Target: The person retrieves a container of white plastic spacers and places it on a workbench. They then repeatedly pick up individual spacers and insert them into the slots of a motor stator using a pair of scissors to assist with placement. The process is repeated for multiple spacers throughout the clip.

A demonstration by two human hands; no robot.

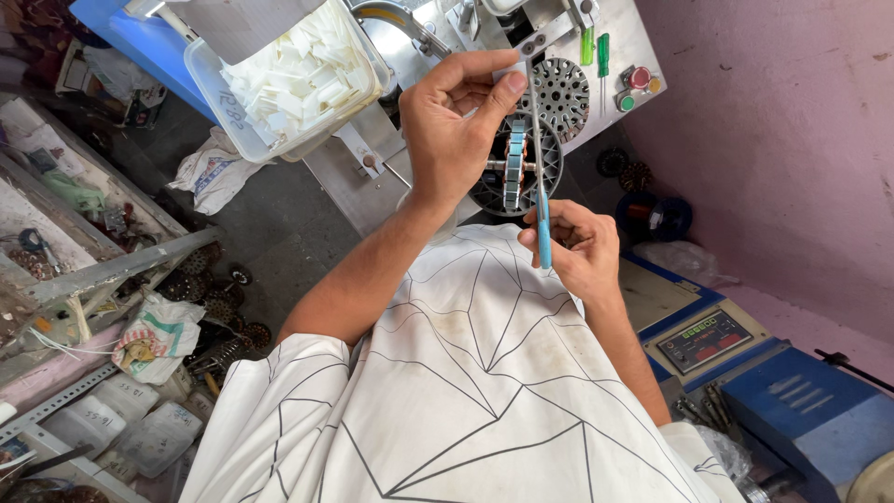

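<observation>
My left hand [453, 121] is raised above a round slotted metal stator core [549, 172] and pinches a small white paper strip [515, 73] between thumb and fingers. Nearer my body, my right hand [575, 244] grips a thin tool with a blue handle [544, 237]. Its metal shaft points up toward the strip and the core. Copper windings and grey segments show in the core's middle. A second round slotted core [562, 93] lies just beyond it on the metal bench.
A clear plastic tub of white paper strips [296, 74] stands at the upper left. Screwdrivers [596, 47] and coloured buttons [633, 88] sit on the bench. A blue machine with a display panel [708, 340] stands at right. Shelves with parts and bags fill the left.
</observation>
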